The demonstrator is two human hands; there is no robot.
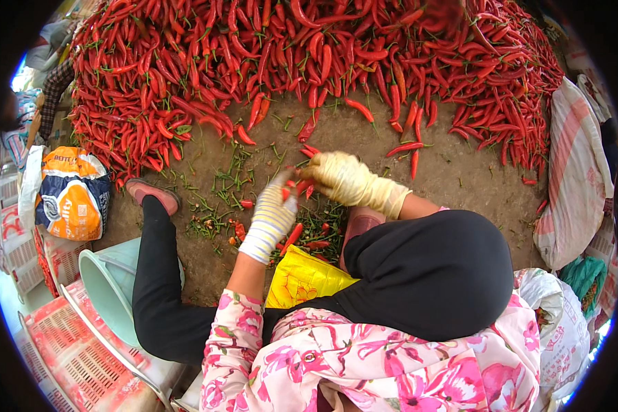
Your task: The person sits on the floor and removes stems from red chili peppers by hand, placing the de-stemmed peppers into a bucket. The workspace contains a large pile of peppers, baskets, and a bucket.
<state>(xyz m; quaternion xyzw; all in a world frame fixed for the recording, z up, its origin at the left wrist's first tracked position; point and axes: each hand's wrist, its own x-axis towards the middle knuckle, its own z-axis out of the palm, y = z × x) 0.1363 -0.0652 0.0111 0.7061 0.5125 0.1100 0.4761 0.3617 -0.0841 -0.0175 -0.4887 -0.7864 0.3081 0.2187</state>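
A large heap of red chili peppers (309,46) with green stems spreads across the ground before me. My left hand (274,206), in a striped knit glove, is raised over the dirt floor, its fingertips at some red peppers (301,188) between the hands. My right hand (335,172), in a cream glove with a long wrapped cuff, has its fingers curled around the other end of these peppers. Motion blur hides the exact finger contact. Below the hands lie green pepper stems (232,180) and a few loose peppers (294,234). A yellow plastic bag (304,278) lies between my legs.
At left stand an orange and blue sack (74,195), a pale green bucket (110,288) and red-stained plastic crates (77,345). A white and pink woven sack (571,175) leans at right, with a white bag (559,329) below it. Part of another person's checked sleeve (56,95) shows at upper left.
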